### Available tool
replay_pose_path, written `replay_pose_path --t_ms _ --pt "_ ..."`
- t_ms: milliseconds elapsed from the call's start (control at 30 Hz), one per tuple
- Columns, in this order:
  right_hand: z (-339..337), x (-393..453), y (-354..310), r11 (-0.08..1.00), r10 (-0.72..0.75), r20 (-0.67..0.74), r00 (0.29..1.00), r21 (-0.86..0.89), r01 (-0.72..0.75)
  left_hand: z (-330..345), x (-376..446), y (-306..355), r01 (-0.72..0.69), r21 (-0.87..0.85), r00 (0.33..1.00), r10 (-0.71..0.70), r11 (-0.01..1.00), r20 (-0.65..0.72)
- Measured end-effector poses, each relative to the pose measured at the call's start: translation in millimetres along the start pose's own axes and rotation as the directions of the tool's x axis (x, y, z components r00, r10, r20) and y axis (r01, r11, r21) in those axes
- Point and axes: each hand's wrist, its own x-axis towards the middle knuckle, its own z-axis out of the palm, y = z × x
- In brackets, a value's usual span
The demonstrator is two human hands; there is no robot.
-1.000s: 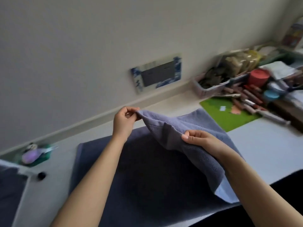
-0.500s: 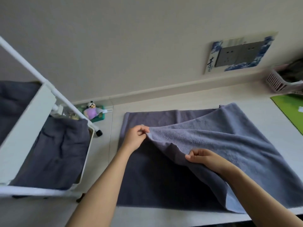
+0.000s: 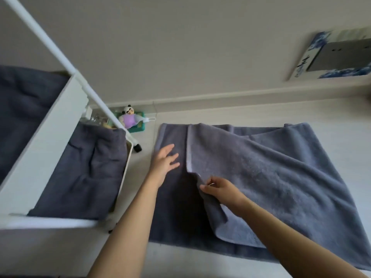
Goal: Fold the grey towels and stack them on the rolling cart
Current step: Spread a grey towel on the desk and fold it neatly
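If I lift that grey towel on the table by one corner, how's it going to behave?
The grey towel will likely sag and drape: its folded layer already wrinkles and droops where the right hand pinches the edge. Its thick pile suggests some weight, and probably grip rather than slipperiness.

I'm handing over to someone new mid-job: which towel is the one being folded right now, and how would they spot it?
Start at the white rolling cart on the left, which already holds dark grey towels. Right of it, on the pale table, one grey towel lies spread out. It alone is half folded, its lighter flap doubled leftward, with the right hand pinching the flap's edge and the left hand open over the layer underneath.
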Motion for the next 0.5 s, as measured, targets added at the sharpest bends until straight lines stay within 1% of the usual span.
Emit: replay_pose_path --t_ms 67,100,200,267,300,333,367,400,433,467,500 --pt "18 15 17 0.999 0.045 0.040 0.998 -0.019 -0.044 -10 -11 -25 0.061 0.010 0.998 -0.061 0.998 -0.025" --pt "23 18 20 0.998 0.052 0.050 0.997 -0.021 -0.051 -13 -17 -35 0.064 0.040 0.997 -0.063 0.997 -0.034" --pt "35 18 16 0.999 0.024 0.047 0.999 0.035 -0.026 -17 -38 -61 0.070 0.211 0.996 -0.057 0.975 -0.065" --pt "40 18 10 1.000 0.011 0.122 0.992 0.004 -0.012 -21 -54 -74 0.097 0.334 0.992 -0.064 0.938 -0.109" --pt "42 20 6 0.998 0.032 0.186 0.982 -0.051 -0.023 -24 -62 -79 0.123 0.362 0.988 -0.078 0.924 -0.136" --pt "42 25 4 0.992 0.049 0.221 0.974 -0.126 -0.021 -25 -70 -81 0.151 0.367 0.983 -0.101 0.918 -0.153" --pt "42 32 1 0.977 0.042 0.211 0.976 -0.215 0.004 -25 -79 -81 0.173 0.357 0.980 -0.123 0.918 -0.158" --pt "38 42 -3 0.948 -0.010 0.150 0.989 -0.314 0.057 -23 -85 -81 0.174 0.375 0.981 -0.128 0.911 -0.145" --pt "35 53 -8 0.895 -0.105 0.082 0.991 -0.426 0.130 -23 -89 -81 0.157 0.426 0.986 -0.117 0.891 -0.120" --pt "32 65 -15 0.814 -0.215 0.043 0.976 -0.544 0.204 -22 -94 -82 0.138 0.486 0.990 -0.103 0.863 -0.096" --pt "30 76 -24 0.723 -0.311 0.044 0.950 -0.638 0.266 -20 -97 -83 0.123 0.542 0.992 -0.100 0.831 -0.072"
